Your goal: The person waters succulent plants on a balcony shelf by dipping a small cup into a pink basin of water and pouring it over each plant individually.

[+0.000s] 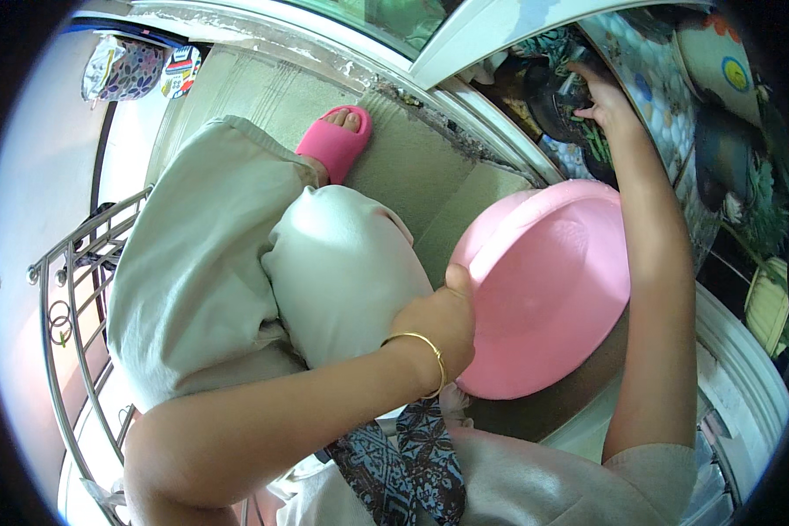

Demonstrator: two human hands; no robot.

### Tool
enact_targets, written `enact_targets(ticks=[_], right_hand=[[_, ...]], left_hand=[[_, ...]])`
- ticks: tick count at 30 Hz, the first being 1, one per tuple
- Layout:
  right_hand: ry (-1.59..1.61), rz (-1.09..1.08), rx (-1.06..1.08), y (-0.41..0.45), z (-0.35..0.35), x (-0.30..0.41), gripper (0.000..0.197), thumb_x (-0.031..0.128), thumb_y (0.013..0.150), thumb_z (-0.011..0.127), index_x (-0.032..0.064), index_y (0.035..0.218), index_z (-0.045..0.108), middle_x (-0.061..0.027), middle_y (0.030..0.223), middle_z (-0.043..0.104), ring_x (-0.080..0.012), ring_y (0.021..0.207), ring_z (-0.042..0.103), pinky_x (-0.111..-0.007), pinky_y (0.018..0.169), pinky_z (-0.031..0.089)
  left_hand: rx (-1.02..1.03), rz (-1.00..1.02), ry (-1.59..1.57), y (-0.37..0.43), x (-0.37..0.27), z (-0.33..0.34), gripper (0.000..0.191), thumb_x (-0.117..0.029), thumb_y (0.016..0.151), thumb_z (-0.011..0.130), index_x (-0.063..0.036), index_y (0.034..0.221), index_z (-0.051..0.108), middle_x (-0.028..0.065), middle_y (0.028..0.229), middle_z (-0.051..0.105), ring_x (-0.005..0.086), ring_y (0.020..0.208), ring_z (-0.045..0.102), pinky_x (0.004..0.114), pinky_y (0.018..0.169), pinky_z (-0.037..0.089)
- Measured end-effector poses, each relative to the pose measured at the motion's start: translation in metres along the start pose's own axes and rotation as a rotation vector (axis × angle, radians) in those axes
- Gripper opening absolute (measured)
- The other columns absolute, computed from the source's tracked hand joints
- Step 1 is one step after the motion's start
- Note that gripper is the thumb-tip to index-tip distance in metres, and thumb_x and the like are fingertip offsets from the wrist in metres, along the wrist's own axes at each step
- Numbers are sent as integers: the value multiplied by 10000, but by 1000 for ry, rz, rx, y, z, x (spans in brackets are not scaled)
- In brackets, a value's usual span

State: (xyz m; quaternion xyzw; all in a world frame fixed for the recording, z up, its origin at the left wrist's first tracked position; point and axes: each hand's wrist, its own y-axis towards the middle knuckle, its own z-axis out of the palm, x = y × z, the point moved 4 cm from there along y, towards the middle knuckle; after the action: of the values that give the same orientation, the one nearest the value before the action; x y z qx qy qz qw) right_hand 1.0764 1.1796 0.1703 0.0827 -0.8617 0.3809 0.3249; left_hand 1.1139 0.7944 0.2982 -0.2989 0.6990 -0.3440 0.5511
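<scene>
My left hand (pixel 437 322), with a gold bangle at its wrist, grips the near rim of a pink plastic basin (pixel 546 309). The basin is tilted beside my knee, and its inside shows no contents. My right arm reaches past the basin through the open doorway. At its end, my right hand (pixel 601 98) has its fingers spread at a dark plant pot (pixel 552 112), among green plants (pixel 595 141). Some of its fingertips are hard to make out against the plants, and nothing is plainly held.
A white door frame (pixel 500 125) and its worn sill lie between the floor and the plants. A decorated pot (pixel 717 66) stands beyond my right arm. At left is a metal rack (pixel 72 263). My foot wears a pink slipper (pixel 335 144).
</scene>
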Motion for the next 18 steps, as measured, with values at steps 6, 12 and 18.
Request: enact_targets(ticks=[6,12,18], right_hand=[[-144,-60,-175,6,5,23,821,462,678,662,149,1333,279,-139,1378,239,-291,1235,284,-473,862,422],[-269,-407,-224,45,-2,24,753,424,701,650,146,1318,321,-136,1363,288,-307,1221,311,-464,920,361],[-864,-760,-416,46,3,45,703,363,694,671,113,1285,384,-177,1328,346,-338,1220,326,-431,964,324]], left_hand=[[27,-34,-46,0,0,-2,338,-140,787,550,29,953,308,251,738,581,403,713,587,447,640,470],[40,-54,-80,3,1,0,336,-142,785,548,26,954,311,244,750,588,399,735,588,451,666,468],[40,-66,-80,2,0,-1,333,-136,782,546,27,953,311,246,748,588,400,720,589,451,655,468]])
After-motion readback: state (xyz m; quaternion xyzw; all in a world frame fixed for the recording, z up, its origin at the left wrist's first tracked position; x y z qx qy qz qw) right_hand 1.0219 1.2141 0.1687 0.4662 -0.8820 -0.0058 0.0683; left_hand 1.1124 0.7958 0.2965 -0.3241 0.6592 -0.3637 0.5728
